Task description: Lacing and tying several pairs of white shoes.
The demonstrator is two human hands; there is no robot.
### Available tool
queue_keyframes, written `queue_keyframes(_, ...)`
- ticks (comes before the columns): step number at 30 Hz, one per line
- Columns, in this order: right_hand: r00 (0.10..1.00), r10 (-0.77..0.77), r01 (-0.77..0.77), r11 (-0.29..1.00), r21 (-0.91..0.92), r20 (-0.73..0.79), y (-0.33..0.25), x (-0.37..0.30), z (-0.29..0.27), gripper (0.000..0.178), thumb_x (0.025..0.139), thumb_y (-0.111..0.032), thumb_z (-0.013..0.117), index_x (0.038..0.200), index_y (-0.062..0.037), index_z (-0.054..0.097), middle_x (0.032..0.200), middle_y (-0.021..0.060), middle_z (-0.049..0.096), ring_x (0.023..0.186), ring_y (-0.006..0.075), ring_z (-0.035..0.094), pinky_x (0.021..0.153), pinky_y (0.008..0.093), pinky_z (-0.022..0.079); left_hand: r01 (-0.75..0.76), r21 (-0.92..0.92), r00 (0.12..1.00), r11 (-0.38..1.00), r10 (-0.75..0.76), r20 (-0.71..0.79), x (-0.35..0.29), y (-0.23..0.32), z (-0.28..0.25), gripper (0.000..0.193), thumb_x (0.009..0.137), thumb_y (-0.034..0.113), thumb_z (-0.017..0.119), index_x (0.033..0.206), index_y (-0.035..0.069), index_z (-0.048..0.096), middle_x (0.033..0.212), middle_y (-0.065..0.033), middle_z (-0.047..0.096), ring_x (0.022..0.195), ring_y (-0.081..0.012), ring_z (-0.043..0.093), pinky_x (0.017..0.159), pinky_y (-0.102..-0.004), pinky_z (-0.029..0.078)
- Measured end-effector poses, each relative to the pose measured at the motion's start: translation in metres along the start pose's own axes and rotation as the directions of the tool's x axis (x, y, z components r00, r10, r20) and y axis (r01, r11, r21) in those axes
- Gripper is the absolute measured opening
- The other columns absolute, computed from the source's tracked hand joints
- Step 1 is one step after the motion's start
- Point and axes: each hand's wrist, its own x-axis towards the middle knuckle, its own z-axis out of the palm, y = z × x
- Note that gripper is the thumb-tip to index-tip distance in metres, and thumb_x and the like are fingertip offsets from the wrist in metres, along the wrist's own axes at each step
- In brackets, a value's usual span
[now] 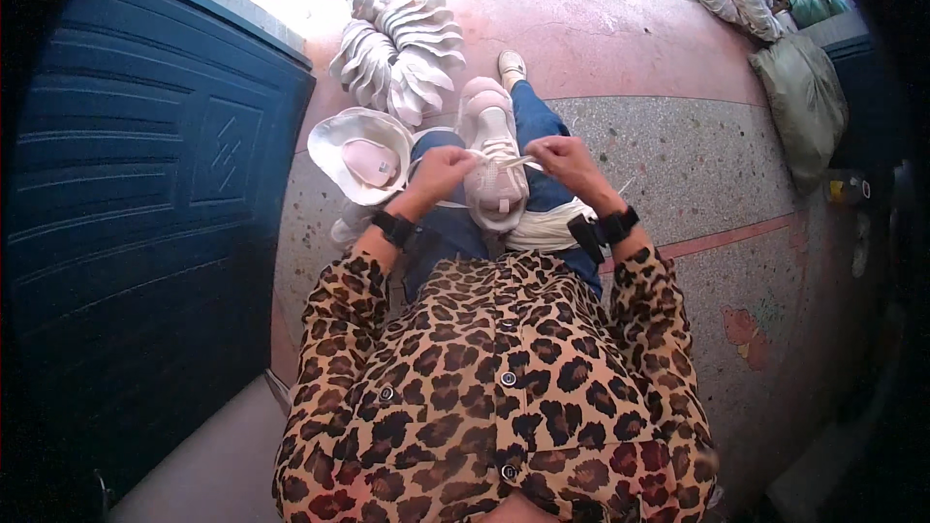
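A pale pink sneaker (496, 196) rests between my thighs, its toe pointing away from me. White shoelace (519, 163) crosses its upper and stretches between my hands. My left hand (448, 172) pinches the lace at the left edge of the shoe. On the other side, my right hand (570, 163) is closed on the lace just off the shoe. A bundle of loose white laces (542, 230) lies across my right thigh, below the right wrist.
Beside my left knee sits a white cloth-like container (329, 150) with a pink insole-shaped piece (370, 163) inside. Beyond it, white curved pieces (426, 39) form a ring on the floor. A dark blue door (184, 155) stands left; a greenish sack (802, 107) leans at right.
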Motion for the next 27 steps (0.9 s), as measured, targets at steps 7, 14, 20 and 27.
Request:
queue_keyframes(7, 0.999, -0.036, 0.036, 0.999, 0.008, 0.019, -0.04, -0.02, -0.003, 0.029, 0.094, -0.022, 0.066, 0.099, 0.0058, 0.072, 0.072, 0.0013, 0.066, 0.065, 0.0059, 0.055, 0.059, 0.0254, 0.046, -0.074, 0.292, 0.993, 0.954, 0.099, -0.069, 0.014, -0.018, 0.031, 0.028, 0.086, 0.026, 0.063, 0.091, 0.001, 0.072, 0.088, -0.0204, 0.071, 0.086, -0.0341, 0.07, 0.078, -0.0424, 0.052)
queue_keyframes(14, 0.99, -0.024, 0.03, 0.999, -0.042, 0.138, -0.049, -0.016, -0.01, 0.026, 0.097, -0.021, 0.066, 0.102, 0.003, 0.074, 0.076, -0.0006, 0.066, 0.068, 0.0066, 0.057, 0.061, 0.0232, 0.049, -0.071, 0.162, 0.992, 0.984, 0.087, -0.089, 0.022, -0.023, 0.034, 0.027, 0.088, 0.022, 0.061, 0.091, -0.003, 0.071, 0.083, -0.021, 0.07, 0.081, -0.0304, 0.069, 0.075, -0.0398, 0.052)
queue_keyframes(20, 0.99, -0.01, 0.012, 1.0, -0.019, 0.143, -0.048, -0.013, -0.013, 0.025, 0.097, -0.02, 0.066, 0.101, 0.0031, 0.074, 0.076, -0.0003, 0.066, 0.067, 0.0066, 0.057, 0.061, 0.0228, 0.048, -0.059, 0.163, 0.995, 0.985, 0.071, -0.071, 0.022, -0.024, 0.038, 0.028, 0.087, 0.022, 0.06, 0.089, -0.003, 0.071, 0.084, -0.0234, 0.07, 0.081, -0.0353, 0.07, 0.075, -0.0425, 0.053)
queue_keyframes(27, 0.974, -0.054, 0.078, 0.992, -0.102, 0.22, -0.07, 0.001, 0.001, 0.028, 0.097, -0.021, 0.065, 0.099, 0.0056, 0.072, 0.074, 0.0024, 0.066, 0.068, 0.0077, 0.058, 0.063, 0.025, 0.049, -0.367, 0.611, 0.868, 0.702, 0.495, -0.048, 0.025, -0.021, 0.055, 0.023, 0.087, 0.022, 0.064, 0.079, 0.0, 0.069, 0.08, -0.0236, 0.066, 0.077, -0.044, 0.063, 0.069, -0.0508, 0.049)
